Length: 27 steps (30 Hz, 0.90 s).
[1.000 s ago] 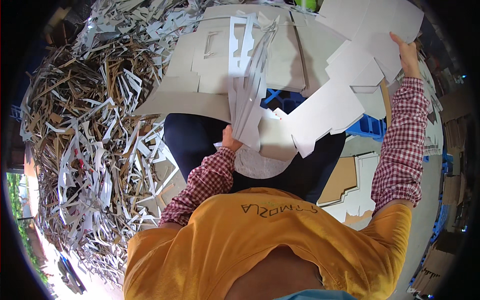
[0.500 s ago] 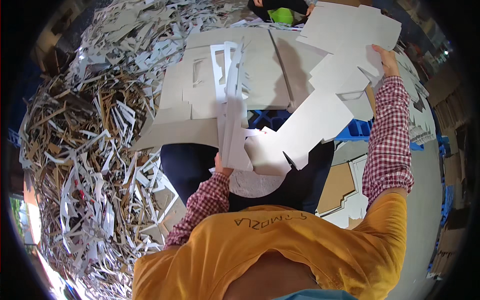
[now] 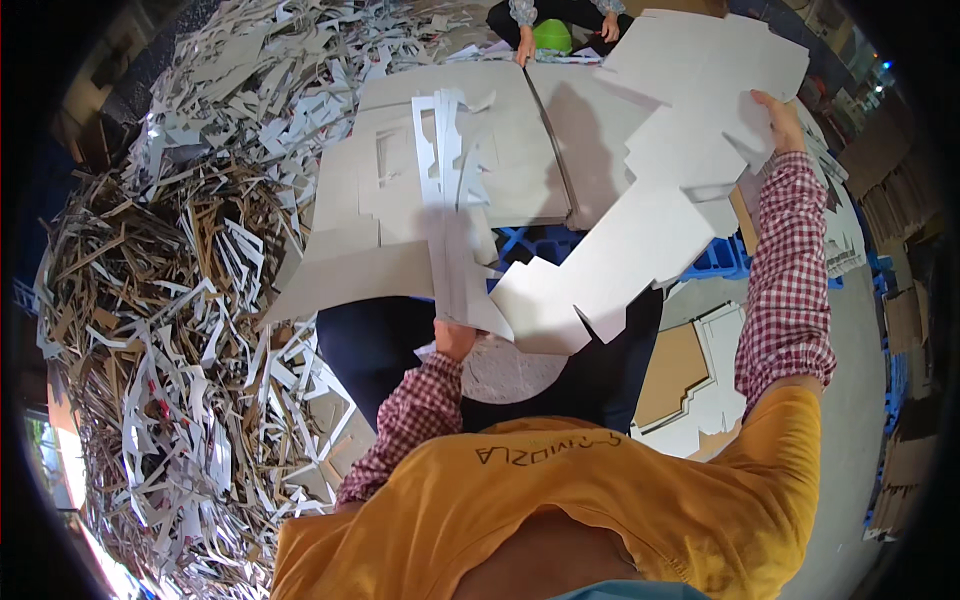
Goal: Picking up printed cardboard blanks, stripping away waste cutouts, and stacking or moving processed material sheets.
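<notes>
Holding white die-cut cardboard sheet [image 3: 640, 240], jagged, notched edges

Left hand [image 3: 455, 338] low near the torso, fingers closed; right hand [image 3: 778, 108] raised, arm outstretched, fingers gripping

Large white die-cut cardboard sheet [image 3: 640, 250], raised aslant; narrow white offcut strip [image 3: 455, 240] upright beside it.

Scrap pile [image 3: 180, 330] left, flat sheets [image 3: 520, 150] ahead, pallet [image 3: 720, 260] under cutout [image 3: 640, 250] on right.
</notes>
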Each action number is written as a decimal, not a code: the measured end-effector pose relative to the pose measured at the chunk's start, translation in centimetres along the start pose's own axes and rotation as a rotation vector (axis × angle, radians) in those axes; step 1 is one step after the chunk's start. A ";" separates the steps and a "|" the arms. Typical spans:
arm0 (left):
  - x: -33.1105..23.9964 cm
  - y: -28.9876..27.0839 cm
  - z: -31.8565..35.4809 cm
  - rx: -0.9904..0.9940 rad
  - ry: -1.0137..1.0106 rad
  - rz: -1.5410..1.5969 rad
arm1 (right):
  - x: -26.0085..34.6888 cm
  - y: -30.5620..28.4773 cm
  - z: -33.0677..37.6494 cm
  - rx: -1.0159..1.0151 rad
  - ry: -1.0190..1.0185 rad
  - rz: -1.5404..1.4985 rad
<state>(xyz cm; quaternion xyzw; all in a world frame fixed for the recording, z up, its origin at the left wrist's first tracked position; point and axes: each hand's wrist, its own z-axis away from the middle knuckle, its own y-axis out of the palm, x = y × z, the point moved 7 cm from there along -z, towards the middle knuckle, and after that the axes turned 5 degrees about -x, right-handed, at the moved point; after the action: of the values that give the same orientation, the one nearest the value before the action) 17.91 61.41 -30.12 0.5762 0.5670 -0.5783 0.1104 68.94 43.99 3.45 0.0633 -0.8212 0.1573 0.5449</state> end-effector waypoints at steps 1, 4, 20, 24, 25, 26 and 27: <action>-1.6 0.4 0.5 0.004 0.124 -0.184 | 0.0 -0.4 -0.3 0.021 0.040 -0.024; -3.6 1.0 1.1 0.204 0.079 -0.300 | -0.2 -0.5 0.7 0.020 0.046 -0.031; 0.1 3.0 1.9 0.066 -0.678 0.491 | 0.6 -4.9 -1.4 -0.009 0.006 -0.068; 7.6 6.7 3.0 0.500 -0.662 0.409 | 2.9 -0.8 -0.9 0.063 -0.131 -0.061; 4.8 6.6 2.6 0.550 -0.194 0.086 | 4.0 -0.2 -0.7 0.049 -0.157 -0.075; 4.2 7.5 4.3 0.767 -0.278 -0.017 | 5.2 0.3 0.2 0.041 -0.169 -0.073; 3.1 7.7 6.1 0.979 -0.366 -0.127 | 6.8 0.7 1.9 -0.008 -0.230 -0.052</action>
<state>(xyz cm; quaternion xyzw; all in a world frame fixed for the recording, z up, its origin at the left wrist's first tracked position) 19.64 55.72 -38.49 0.4142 0.2357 -0.8723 -0.1099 64.37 44.47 8.81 0.0999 -0.8769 0.1313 0.4515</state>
